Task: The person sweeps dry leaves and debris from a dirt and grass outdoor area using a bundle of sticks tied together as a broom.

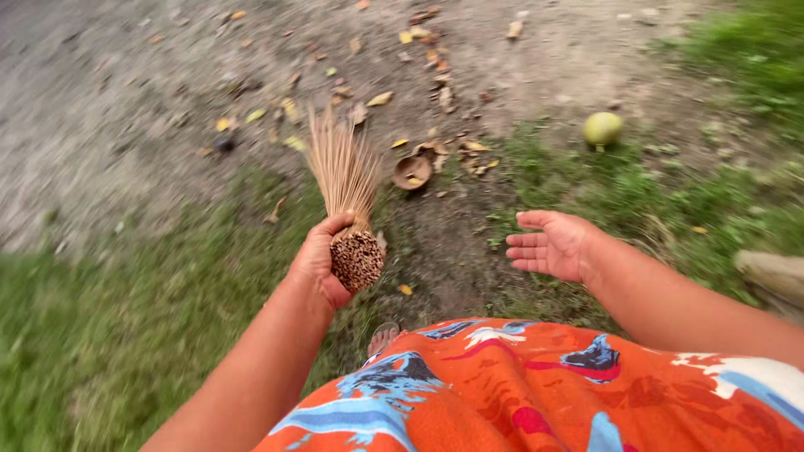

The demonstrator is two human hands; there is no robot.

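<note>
Left hand [322, 264] gripped a stick broom [347, 197] by its bound end, bristles pointing toward fallen leaves [435, 63] and a coconut shell [412, 172]; right hand [548, 244] hung spread, empty, near a green fruit [602, 129].

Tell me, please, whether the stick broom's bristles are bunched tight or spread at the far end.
Spread. The stick broom is bound tight where the left hand grips it, and its thin sticks fan outward toward the ground.

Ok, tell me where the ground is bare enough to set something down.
Bare dirt lies far left of the broom in the left hand. Grass at near left is open. Fallen leaves and a coconut shell crowd the middle; a green fruit lies right.
</note>
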